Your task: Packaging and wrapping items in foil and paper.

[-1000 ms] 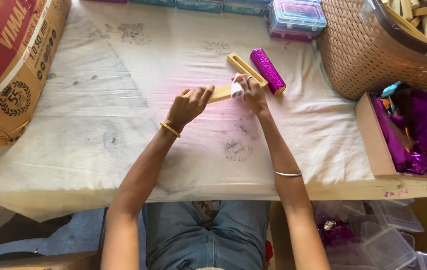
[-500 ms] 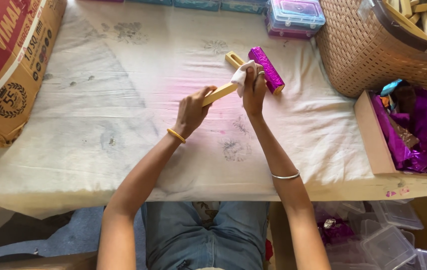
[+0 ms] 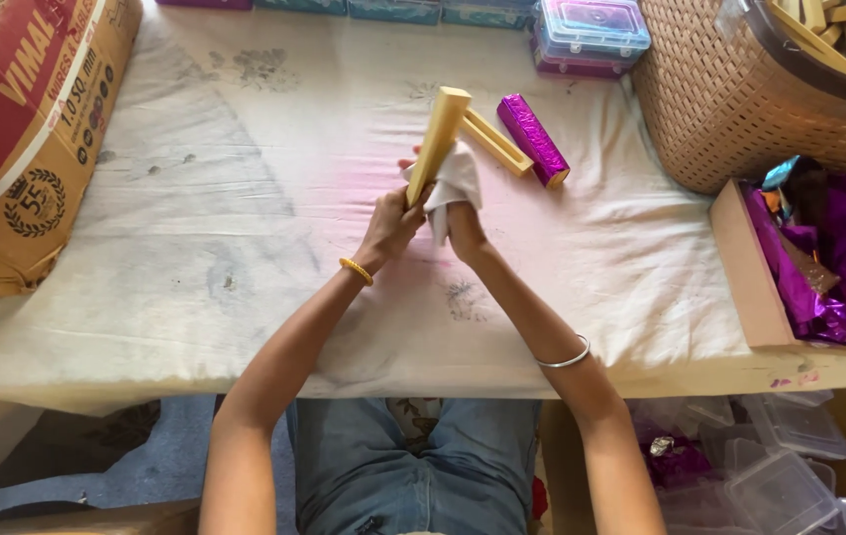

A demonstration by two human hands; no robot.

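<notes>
We see a pale wooden block point(image 3: 438, 139) raised on end above the cloth-covered table point(image 3: 245, 248), its lower end clasped in the left hand point(image 3: 393, 223). The right hand point(image 3: 463, 223) presses a white cloth point(image 3: 456, 183) against its side. Just behind lie a slotted wooden piece point(image 3: 497, 142) and a purple foil-wrapped block point(image 3: 532, 139), with a woven basket point(image 3: 710, 109) farther right.

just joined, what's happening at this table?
A seated person holds a wooden block raised off the table in the left hand, while the right hand presses a white cloth against it. A wooden frame piece and a purple foil-wrapped block lie on the cloth-covered table, beside a woven basket.
</notes>
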